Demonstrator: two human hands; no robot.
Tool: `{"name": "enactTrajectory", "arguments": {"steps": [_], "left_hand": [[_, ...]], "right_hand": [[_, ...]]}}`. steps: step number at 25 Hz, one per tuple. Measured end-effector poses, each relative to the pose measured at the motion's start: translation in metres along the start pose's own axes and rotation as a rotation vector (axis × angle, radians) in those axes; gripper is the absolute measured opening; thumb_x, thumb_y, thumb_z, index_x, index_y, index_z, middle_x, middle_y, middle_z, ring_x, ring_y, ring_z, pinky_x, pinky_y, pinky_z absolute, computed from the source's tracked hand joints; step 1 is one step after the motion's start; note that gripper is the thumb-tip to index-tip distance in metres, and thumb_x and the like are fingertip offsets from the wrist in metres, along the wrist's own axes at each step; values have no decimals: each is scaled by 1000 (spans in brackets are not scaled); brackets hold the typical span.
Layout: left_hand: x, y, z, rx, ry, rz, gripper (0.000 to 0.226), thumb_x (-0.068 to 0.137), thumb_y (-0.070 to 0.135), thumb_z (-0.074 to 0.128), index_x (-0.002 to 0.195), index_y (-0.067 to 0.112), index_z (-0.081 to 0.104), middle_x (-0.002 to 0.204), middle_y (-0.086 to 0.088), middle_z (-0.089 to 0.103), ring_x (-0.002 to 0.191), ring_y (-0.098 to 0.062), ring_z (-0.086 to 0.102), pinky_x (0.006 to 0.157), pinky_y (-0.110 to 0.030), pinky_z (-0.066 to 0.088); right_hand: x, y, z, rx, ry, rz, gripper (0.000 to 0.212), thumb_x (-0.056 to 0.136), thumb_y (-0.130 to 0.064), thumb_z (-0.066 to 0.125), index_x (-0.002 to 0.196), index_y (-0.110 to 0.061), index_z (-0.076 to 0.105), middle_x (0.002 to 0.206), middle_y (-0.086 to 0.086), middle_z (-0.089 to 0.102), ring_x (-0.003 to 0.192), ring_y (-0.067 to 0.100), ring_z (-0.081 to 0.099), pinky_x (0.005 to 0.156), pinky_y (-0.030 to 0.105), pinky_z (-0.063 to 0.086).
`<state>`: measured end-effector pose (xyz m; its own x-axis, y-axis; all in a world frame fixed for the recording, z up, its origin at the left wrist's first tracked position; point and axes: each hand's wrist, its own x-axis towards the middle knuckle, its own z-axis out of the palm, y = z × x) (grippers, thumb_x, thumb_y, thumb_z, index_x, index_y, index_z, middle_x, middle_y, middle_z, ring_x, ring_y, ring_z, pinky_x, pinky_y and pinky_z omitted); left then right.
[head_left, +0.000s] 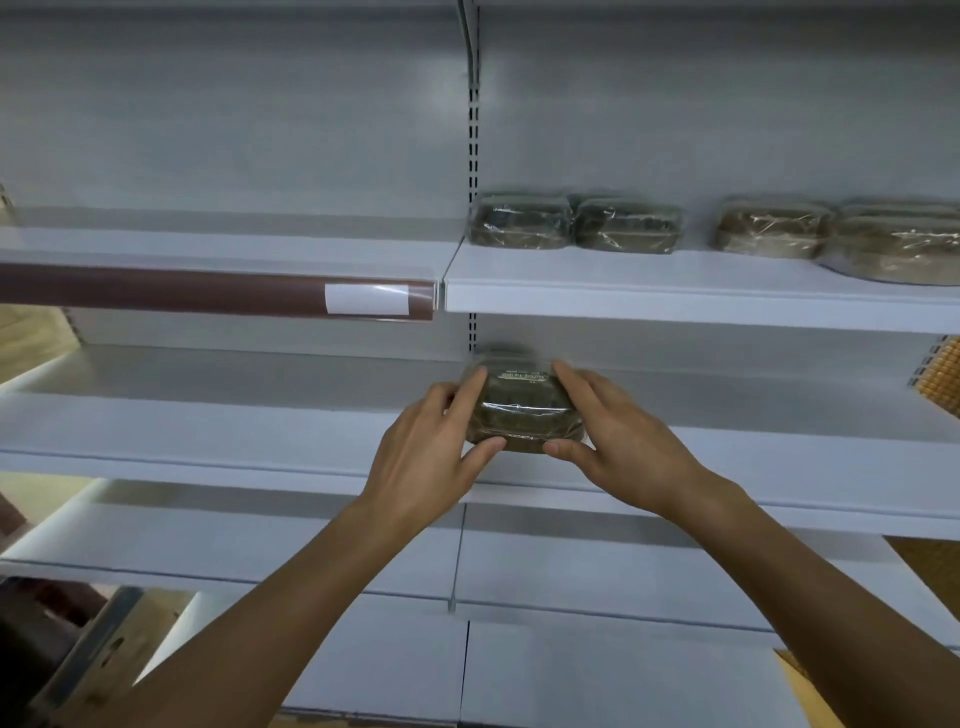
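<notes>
The pack (522, 410), dark food under clear wrap with a small label on its top, is between my two hands over the middle shelf (208, 421), right below the slotted post (473, 130) where two shelf bays meet. My left hand (431, 452) grips its left side, with the thumb hooked on the near edge and the fingers up along the far corner. My right hand (618, 441) mirrors that on the other side. I hold it from both ends because the wrap looks slick and the tray soft, so an even squeeze should keep it level and square to the shelf front. I cannot tell whether its base touches the shelf or hangs just above it.

On the upper shelf (675, 286) two dark packs (519, 223) sit touching side by side. Two brown packs (769, 228) sit apart from them to the right, so the goods seem sorted by kind, and each row starts at a bay's edge. I judge that is why I bring mine in hard against the post line: it would start a row directly under the matching dark ones. To the left, a brown price strip (208, 291) with a white label (366, 299) runs along the front of the neighbouring shelf.
</notes>
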<state>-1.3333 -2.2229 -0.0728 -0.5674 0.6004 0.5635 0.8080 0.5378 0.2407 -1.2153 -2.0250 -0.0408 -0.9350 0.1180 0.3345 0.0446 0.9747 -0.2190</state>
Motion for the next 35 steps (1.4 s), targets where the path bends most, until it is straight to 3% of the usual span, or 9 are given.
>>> {"name": "enactTrajectory", "arguments": {"steps": [7, 15, 24, 30, 35], "left_hand": [[-24, -18, 62, -60, -204, -149, 76, 95, 48, 56, 156, 31, 15, 136, -3, 46, 108, -24, 61, 88, -37, 52], [-28, -41, 112, -22, -293, -198, 74, 97, 45, 54, 156, 27, 13, 142, -5, 44, 113, -21, 59, 91, -32, 51], [-10, -64, 146, -19, -305, -183, 80, 97, 50, 50, 157, 23, 4, 151, -8, 37, 118, -24, 58, 92, -37, 54], [4, -68, 155, -43, -282, -200, 77, 98, 44, 52, 157, 23, 6, 142, -7, 46, 111, -23, 61, 87, -36, 53], [15, -76, 163, -29, -284, -200, 75, 98, 42, 53, 156, 24, 9, 142, -8, 50, 115, -25, 59, 92, -39, 54]], "right_hand": [[-3, 26, 72, 90, -173, 101, 79, 95, -46, 57, 155, -29, 8, 157, -2, 26, 138, 21, 32, 106, 42, 41], [15, 52, 135, 140, -242, 131, 83, 94, -41, 59, 156, -28, 5, 160, 0, 20, 139, 24, 33, 108, 44, 41], [44, 68, 165, 67, -222, 174, 83, 96, -41, 56, 156, -29, 0, 164, 4, 11, 142, 30, 35, 106, 49, 44], [58, 77, 171, 81, -222, 200, 82, 96, -41, 56, 155, -32, 1, 163, 5, 14, 140, 31, 38, 103, 49, 47], [68, 81, 174, 81, -221, 225, 81, 97, -42, 54, 156, -33, 0, 162, 8, 15, 139, 32, 39, 103, 48, 46]]}}
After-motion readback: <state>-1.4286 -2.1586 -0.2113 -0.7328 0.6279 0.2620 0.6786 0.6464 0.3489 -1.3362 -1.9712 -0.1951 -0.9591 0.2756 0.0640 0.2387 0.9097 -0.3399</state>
